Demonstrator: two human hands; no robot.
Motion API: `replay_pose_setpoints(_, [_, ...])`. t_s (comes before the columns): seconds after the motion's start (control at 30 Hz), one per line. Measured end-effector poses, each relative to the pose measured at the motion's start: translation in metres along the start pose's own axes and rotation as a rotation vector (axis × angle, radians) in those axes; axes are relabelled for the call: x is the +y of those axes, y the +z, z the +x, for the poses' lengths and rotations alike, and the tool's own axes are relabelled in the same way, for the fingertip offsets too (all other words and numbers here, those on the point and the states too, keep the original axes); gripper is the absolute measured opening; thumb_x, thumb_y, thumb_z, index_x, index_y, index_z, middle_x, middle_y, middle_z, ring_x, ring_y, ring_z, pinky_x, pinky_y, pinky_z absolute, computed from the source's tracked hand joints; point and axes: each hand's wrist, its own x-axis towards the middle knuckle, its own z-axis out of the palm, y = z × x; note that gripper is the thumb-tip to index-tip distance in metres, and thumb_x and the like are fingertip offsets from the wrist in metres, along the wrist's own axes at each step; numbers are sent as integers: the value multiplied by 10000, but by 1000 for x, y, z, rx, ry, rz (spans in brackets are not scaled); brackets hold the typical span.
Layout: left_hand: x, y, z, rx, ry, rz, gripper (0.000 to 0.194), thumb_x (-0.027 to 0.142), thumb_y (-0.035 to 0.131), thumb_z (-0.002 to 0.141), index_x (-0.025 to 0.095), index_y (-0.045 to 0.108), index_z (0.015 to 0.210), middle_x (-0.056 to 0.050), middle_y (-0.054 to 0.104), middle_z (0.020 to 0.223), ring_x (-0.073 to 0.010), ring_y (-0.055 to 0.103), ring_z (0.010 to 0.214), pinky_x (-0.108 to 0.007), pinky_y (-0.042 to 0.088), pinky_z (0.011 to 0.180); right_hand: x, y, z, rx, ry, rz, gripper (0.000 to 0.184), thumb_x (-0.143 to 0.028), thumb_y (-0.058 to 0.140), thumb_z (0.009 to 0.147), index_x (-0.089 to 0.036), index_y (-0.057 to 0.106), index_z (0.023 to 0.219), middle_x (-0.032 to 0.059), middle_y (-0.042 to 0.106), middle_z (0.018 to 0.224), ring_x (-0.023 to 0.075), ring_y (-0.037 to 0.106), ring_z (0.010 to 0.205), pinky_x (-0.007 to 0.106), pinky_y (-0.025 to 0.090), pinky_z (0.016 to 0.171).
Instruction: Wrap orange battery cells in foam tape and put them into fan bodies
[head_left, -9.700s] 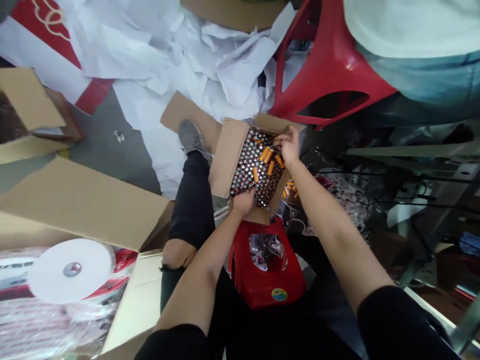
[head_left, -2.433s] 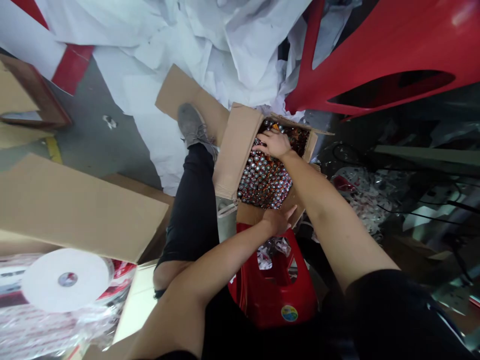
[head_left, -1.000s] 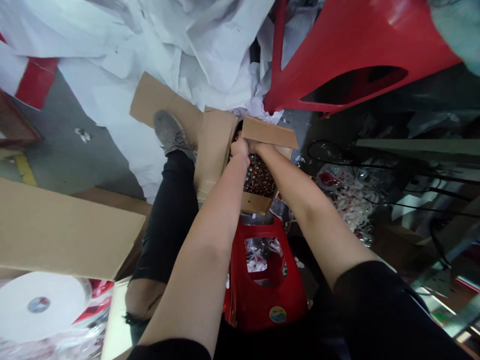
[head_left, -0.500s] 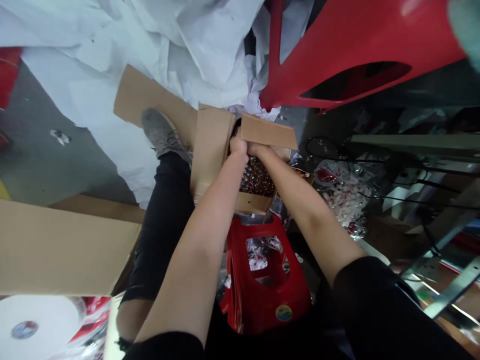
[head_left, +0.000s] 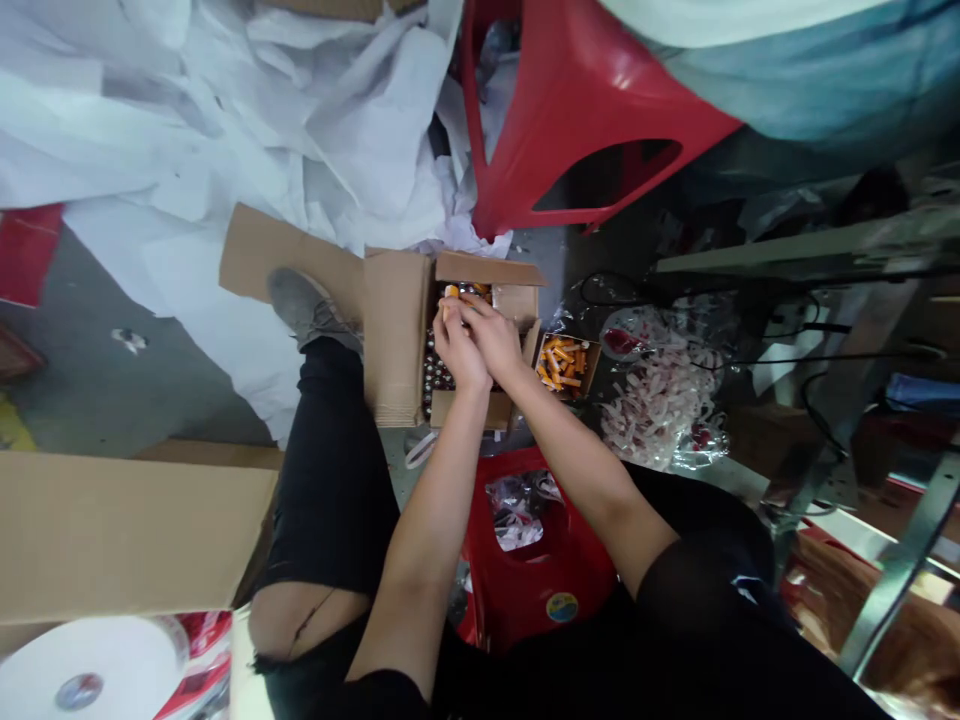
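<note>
The left hand [head_left: 459, 350] grasps a smooth orange cylinder [head_left: 451, 291] at its twelve o'clock, above an open cardboard box [head_left: 396, 335] of round, shiny metal ends [head_left: 430, 372]; the right hand [head_left: 493, 337] overlaps it, its grip unclear. At three o'clock, a small carton [head_left: 593, 371] holds loose orange cylinders [head_left: 556, 362]; at five, a glossy plastic stool [head_left: 517, 597] wears a round sticker [head_left: 562, 606], lettering illegible.

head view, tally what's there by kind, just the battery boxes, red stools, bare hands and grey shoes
Battery boxes: 2
Red stools: 2
Bare hands: 2
Grey shoe: 1
Total: 7
</note>
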Motion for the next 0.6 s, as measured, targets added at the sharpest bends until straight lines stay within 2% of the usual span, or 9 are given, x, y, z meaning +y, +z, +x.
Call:
replay_pose_setpoints(0.07, [3, -1, -39, -59, 63, 94, 462, 379, 369, 1082, 203, 573, 1458, -140, 650, 1443, -288, 622, 1354, -455, 528, 1094, 3, -15, -36, 72, 16, 56, 507, -354, 320, 1098, -438, 514, 1559, -99, 479, 1645, 158, 613, 1363, 286, 550, 1094])
replay_pose_setpoints(0.17, [-8, 1, -102, -211, 113, 345, 529, 388, 280, 1104, 212, 476, 1563, -141, 558, 1560, -268, 553, 1438, -463, 483, 1178, 28, -28, -100, 144, 119, 69, 528, -339, 358, 1063, -482, 521, 1545, -109, 480, 1638, 165, 550, 1448, 343, 520, 1169])
replay_pose_setpoints(0.23, [-28, 11, -137, -343, 125, 482, 542, 405, 289, 1106, 223, 448, 1591, -124, 502, 1617, -243, 500, 1486, -450, 436, 1231, 56, -30, -141, 220, 245, 70, 550, -330, 365, 1039, -459, 532, 1546, -63, 488, 1637, 203, 530, 1474, 410, 507, 1193])
replay_pose_setpoints(0.3, [-52, 30, -159, -536, 123, 609, 538, 390, 325, 1103, 237, 439, 1606, -102, 461, 1652, -216, 440, 1531, -434, 388, 1267, 91, -28, -171, 313, 392, 91, 574, -313, 332, 1022, -386, 557, 1545, 16, 516, 1618, 227, 525, 1478, 451, 490, 1204])
replay_pose_setpoints(0.4, [-87, 64, -167, -805, 97, 833, 549, 326, 406, 1085, 238, 426, 1627, -96, 419, 1680, -192, 391, 1560, -401, 349, 1278, 143, -17, -183, 356, 558, 166, 598, -256, 326, 986, -285, 583, 1525, 105, 579, 1556, 230, 557, 1447, 457, 472, 1207])
replay_pose_setpoints(0.47, [-100, 74, -160, -856, 84, 917, 557, 303, 520, 1042, 238, 485, 1594, -115, 459, 1653, -211, 442, 1530, -393, 379, 1250, 171, -8, -176, 302, 580, 210, 594, -229, 422, 941, -228, 585, 1512, 145, 624, 1506, 243, 613, 1386, 451, 500, 1171])
replay_pose_setpoints(0.53, [-101, 66, -147, -854, 92, 945, 520, 310, 598, 1004, 249, 582, 1519, -115, 579, 1554, -223, 567, 1422, -375, 452, 1182, 188, -1, -164, 252, 560, 241, 608, -214, 536, 885, -183, 593, 1490, 168, 656, 1465, 257, 651, 1336, 440, 533, 1126])
replay_pose_setpoints(0.6, [-90, 39, -127, -828, 120, 963, 438, 356, 573, 1023, 271, 645, 1447, -80, 705, 1395, -201, 686, 1249, -335, 520, 1089, 192, 4, -152, 230, 529, 263, 612, -215, 589, 869, -142, 591, 1477, 191, 647, 1470, 272, 640, 1346, 449, 528, 1125])
